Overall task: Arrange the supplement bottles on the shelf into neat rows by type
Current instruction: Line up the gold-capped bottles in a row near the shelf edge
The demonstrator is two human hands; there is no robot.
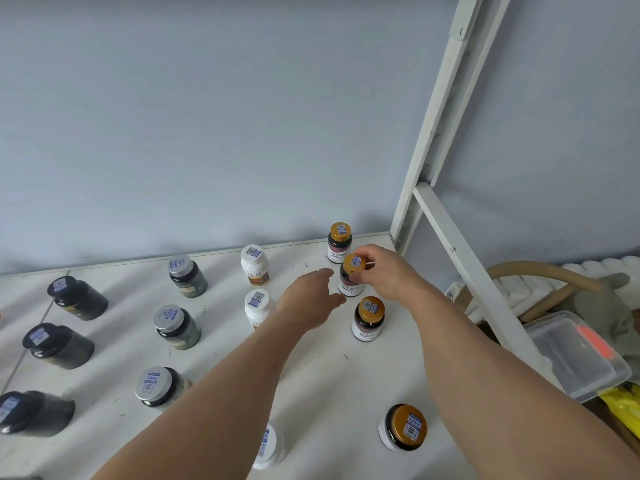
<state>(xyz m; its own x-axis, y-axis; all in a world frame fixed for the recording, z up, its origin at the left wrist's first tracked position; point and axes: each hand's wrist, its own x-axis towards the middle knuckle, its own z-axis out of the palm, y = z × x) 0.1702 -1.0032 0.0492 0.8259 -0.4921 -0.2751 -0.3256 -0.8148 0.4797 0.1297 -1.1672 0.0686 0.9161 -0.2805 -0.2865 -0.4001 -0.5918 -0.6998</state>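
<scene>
On the white shelf (332,382) the bottles stand in columns. My right hand (384,271) grips a gold-capped bottle (351,277), second in the right column, between a far gold-capped one (339,242) and a nearer one (368,318); another (403,427) stands at the front. My left hand (310,301) hovers open just left of the held bottle, partly covering a white bottle (257,308). Further white bottles stand behind (255,265) and at the front (268,446). Silver-capped bottles (176,327) and black bottles (57,346) fill the left columns.
A white shelf post (436,126) and its diagonal brace (464,268) rise at the right rear corner. Beyond the shelf's right edge lie a clear plastic box (575,355), a tan hose (540,268) and a yellow packet (623,403). A grey wall backs the shelf.
</scene>
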